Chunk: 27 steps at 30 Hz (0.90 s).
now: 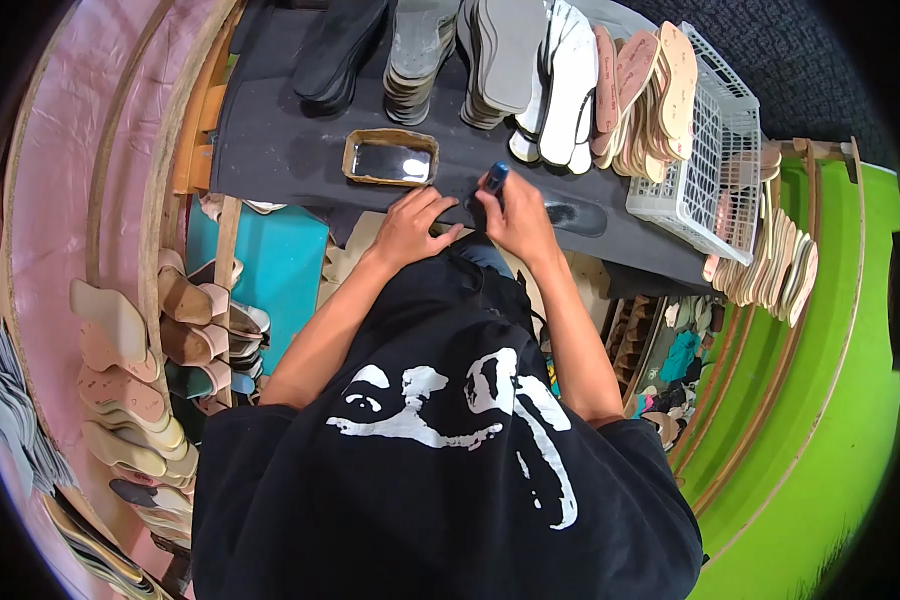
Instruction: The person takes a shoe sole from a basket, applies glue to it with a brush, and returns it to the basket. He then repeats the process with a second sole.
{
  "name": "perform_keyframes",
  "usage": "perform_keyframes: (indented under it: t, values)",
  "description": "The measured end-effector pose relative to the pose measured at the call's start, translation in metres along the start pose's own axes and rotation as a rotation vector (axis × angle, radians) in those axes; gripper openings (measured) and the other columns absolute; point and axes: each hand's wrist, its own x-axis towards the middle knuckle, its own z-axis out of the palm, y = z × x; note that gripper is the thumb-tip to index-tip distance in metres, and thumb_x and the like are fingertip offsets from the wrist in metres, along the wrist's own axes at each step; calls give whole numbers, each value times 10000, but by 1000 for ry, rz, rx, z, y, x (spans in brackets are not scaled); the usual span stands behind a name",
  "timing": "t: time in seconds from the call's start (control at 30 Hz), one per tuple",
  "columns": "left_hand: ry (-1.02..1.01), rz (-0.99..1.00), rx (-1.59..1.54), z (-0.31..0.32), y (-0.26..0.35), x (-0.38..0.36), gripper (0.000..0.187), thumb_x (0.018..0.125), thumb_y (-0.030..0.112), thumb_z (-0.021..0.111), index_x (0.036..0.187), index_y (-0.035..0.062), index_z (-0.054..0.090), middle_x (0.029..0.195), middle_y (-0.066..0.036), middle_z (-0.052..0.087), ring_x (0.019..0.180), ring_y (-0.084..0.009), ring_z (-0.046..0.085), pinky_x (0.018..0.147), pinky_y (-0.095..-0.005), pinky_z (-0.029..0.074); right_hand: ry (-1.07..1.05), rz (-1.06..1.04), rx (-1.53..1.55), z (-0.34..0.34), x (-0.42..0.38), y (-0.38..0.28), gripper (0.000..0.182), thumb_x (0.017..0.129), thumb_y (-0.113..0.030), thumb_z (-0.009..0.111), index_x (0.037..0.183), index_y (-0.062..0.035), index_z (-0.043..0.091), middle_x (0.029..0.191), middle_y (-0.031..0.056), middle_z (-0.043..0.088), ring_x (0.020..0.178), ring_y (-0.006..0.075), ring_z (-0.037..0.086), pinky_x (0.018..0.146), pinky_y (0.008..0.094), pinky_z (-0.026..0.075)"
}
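Observation:
A black sole [572, 218] lies flat at the table's front edge, with a shiny wet-looking patch near its right end. My right hand [518, 215] is closed round a short tool with a blue handle [496, 176], held upright over the sole; its lower end is hidden, so I cannot tell what kind of tool it is. Beside it, my left hand [417, 222] rests at the table edge, fingers spread and pointing toward the sole's left end. Just beyond the left hand sits a small brown-rimmed box [348, 160] with pale, shiny liquid in it.
Stacks of black soles [338, 55], grey soles [500, 55], white soles [568, 90] and beige insoles [677, 80] line the table's back. A white plastic basket [692, 222] stands at the right. Wooden racks [150, 150] with more soles flank me.

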Motion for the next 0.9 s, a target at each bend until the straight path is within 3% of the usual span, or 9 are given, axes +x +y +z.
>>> perform_keyframes:
  t: [0.5, 0.63, 0.9]
  values:
    - [8, 20, 7, -2, 3, 2, 416, 788, 199, 922, 1132, 27, 764, 946, -102, 666, 893, -311, 678, 819, -421, 575, 99, 42, 20, 1, -1, 2, 152, 941, -1, 726, 1066, 24, 643, 965, 216, 714, 919, 483, 696, 791, 498, 562]
    - [-7, 7, -5, -2, 2, 2, 416, 791, 204, 922, 1134, 30, 763, 943, -106, 664, 892, -317, 677, 821, -423, 576, -7, 18, 28, -3, -6, -6, 140, 933, 8, 729, 1045, 20, 644, 977, 210, 714, 914, 466, 702, 791, 481, 564]
    - [-16, -4, 4, -1, 3, 3, 418, 793, 208, 921, 1144, 41, 768, 941, -101, 663, 900, -317, 679, 830, -426, 578, 4, 13, 41, -7, -9, -2, 147, 932, 2, 753, 1037, 25, 653, 929, 201, 713, 873, 450, 708, 766, 466, 562]
